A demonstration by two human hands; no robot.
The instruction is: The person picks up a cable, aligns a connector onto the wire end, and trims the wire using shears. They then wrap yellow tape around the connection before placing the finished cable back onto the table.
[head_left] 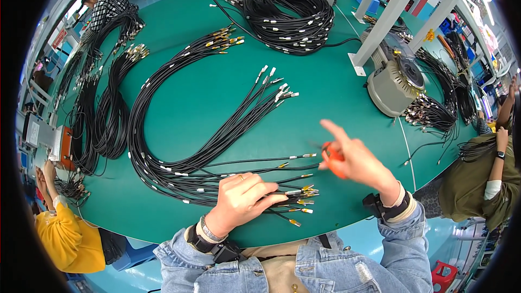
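Observation:
My left hand [241, 202] is closed, thumb and fingers pinching a black cable [293, 192] near its end, above the near end of a curved bundle. That bundle of long black cables [142, 125] bends in a wide loop, with white and yellow tags at its tips. To the right of the cable ends, my right hand [361, 164] is closed round orange-handled scissors [334, 160], index finger stretched out. The scissors' dark blades are blurred, so I cannot tell whether they are apart. They touch no cable that I can make out.
All this lies on a green table [320, 106]. A big coil of black cables [290, 21] sits at the back, beside grey posts and a grey machine [392, 89]. More bundles [111, 125] lie left. Other people sit around, one in a yellow top [70, 239].

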